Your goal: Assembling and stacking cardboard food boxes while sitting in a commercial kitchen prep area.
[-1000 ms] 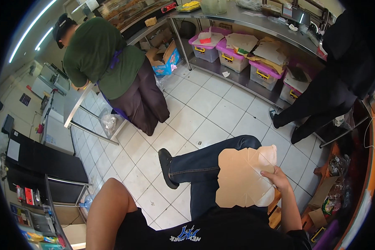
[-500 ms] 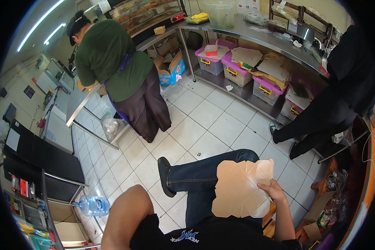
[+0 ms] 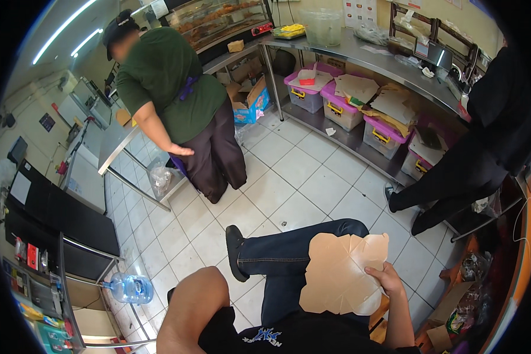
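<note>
Cardboard blank (image 3: 342,272) tan, flat, creased (right hand (image 3: 386,278) holding).

free: tiled floor (image 3: 289,177) | blocked: co-worker (image 3: 183,112), shelf bins (image 3: 342,109)

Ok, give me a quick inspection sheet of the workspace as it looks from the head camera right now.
Surface: white tiled floor, a few dark specks; the person's crossed leg in jeans serves as a lap.
Job's things: flat brown cardboard box blank, creased, unfolded, resting on the lap.
Clutter: purple-lidded bins with cardboard piled on top, on a shelf under the steel counter; water bottle on the floor.
Grips: right hand pinches the blank's right edge; left arm shows, hand out of view.
Cables: nothing seen.
Surroundings: a person in a green shirt at a steel table; another in black at the counter.
</note>
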A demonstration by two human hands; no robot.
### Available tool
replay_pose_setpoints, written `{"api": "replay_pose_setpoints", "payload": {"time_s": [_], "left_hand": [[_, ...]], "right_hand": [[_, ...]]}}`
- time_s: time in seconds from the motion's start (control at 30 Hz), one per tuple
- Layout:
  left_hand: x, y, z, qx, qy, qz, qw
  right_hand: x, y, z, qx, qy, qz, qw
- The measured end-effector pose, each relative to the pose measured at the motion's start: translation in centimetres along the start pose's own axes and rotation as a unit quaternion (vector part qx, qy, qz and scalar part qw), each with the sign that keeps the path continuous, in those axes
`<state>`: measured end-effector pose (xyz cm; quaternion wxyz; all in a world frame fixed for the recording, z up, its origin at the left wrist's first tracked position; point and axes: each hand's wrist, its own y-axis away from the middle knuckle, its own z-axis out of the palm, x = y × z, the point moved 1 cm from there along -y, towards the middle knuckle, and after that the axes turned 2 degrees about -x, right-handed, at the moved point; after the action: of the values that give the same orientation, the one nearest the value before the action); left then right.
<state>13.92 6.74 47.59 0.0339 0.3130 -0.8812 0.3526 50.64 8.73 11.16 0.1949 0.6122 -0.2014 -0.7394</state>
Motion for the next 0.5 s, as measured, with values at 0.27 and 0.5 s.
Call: {"api": "replay_pose_setpoints", "payload": {"time_s": [0.27,0.5], "left_hand": [[1.5,0.9,3.4,-0.046,-0.070,0.013,0.996],[0.2,1.8,1.5,-0.042,-0.002,0.027,0.999]], "right_hand": [[-0.2,-0.1,-0.3,-0.007,0.004,-0.008,1.000],[-0.3,-0.7,-0.4,-0.003,0.011,0.001,1.000]]}}
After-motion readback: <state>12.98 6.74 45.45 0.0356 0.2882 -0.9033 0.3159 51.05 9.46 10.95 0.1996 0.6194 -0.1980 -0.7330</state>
